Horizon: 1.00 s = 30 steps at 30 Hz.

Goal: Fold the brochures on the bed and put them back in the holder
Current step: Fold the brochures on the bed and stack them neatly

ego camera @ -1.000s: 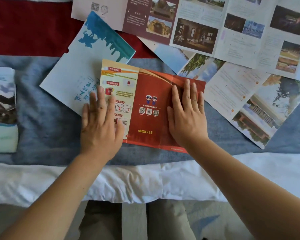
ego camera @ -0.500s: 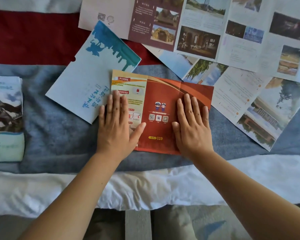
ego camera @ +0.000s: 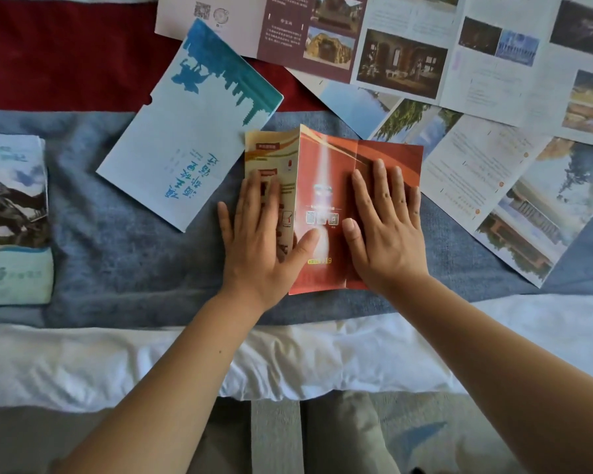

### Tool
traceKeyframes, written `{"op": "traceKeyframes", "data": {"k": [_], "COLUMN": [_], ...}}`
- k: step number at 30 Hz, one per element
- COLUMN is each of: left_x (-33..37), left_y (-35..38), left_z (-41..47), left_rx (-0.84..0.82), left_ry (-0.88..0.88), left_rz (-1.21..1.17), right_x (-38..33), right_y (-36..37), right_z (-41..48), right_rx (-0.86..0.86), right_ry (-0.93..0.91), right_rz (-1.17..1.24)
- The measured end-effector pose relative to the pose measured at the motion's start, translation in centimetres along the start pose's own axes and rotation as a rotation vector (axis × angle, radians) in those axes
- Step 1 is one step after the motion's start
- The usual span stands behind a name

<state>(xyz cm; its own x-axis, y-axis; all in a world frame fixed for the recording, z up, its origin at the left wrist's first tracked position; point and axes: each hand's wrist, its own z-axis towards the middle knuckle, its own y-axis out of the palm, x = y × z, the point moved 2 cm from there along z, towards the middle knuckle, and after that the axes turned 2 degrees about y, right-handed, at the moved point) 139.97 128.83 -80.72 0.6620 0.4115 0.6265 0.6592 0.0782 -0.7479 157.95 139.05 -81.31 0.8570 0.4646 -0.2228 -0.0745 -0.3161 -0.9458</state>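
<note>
**Both palms flat on the red brochure, its crease raised**

Neither hand gripped anything. The left hand (ego camera: pixel 257 248) and the right hand (ego camera: pixel 384 230) both lay open with straight fingers, pressing down on the red brochure (ego camera: pixel 326 172). It sat on the blue blanket (ego camera: pixel 117 251) at the middle of the view, near the white sheet (ego camera: pixel 288 354) at six o'clock.

The left fingers covered the cream panel (ego camera: pixel 271 148) at the brochure's nine o'clock end, and the thumb reached across onto the red. The right palm pinned the three o'clock half. Between them one crease stood up as a ridge running twelve to six, so the sheet's long axis ran nine to three.

The left hand was nearer that loose panel. The likely next move was to swing the panel over toward three o'clock while the right hand anchored the rest.

A pale blue folder (ego camera: pixel 185 142), possibly the holder, lay just beside the brochure at ten o'clock. A folded stack (ego camera: pixel 11 217) sat well apart at nine o'clock. Several unfolded brochures (ego camera: pixel 493 186) overlapped from one to three o'clock, not yet folded.
</note>
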Motion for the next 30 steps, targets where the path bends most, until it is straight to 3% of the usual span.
{"op": "traceKeyframes", "data": {"k": [7,14,20,24,27,30], "left_x": [3.3,2.9,0.4,-1.1,-1.1,-0.9], "left_y": [-1.5,-3.4,-4.1,-4.0,-3.3,-2.2], "left_z": [1.2,1.2,0.5,-0.1,-0.9,-1.3], "left_rx": [-0.07,-0.001,-0.046,-0.004,0.117,0.111], "left_ry": [-0.056,-0.068,-0.224,-0.195,-0.047,0.045], "left_rz": [-0.55,-0.502,-0.714,-0.324,-0.005,0.137], "right_x": [-1.2,-0.8,-0.9,-1.0,-1.2,-1.8], "right_y": [-0.3,-0.1,-0.2,-0.5,-0.5,-0.8], "right_z": [0.4,0.3,0.8,1.4,1.4,1.5], "right_rx": [0.021,-0.005,-0.05,-0.054,-0.061,-0.042], "right_ry": [-0.067,-0.135,-0.129,-0.121,-0.116,-0.094], "right_rz": [0.038,-0.014,0.003,0.014,-0.007,0.021]}}
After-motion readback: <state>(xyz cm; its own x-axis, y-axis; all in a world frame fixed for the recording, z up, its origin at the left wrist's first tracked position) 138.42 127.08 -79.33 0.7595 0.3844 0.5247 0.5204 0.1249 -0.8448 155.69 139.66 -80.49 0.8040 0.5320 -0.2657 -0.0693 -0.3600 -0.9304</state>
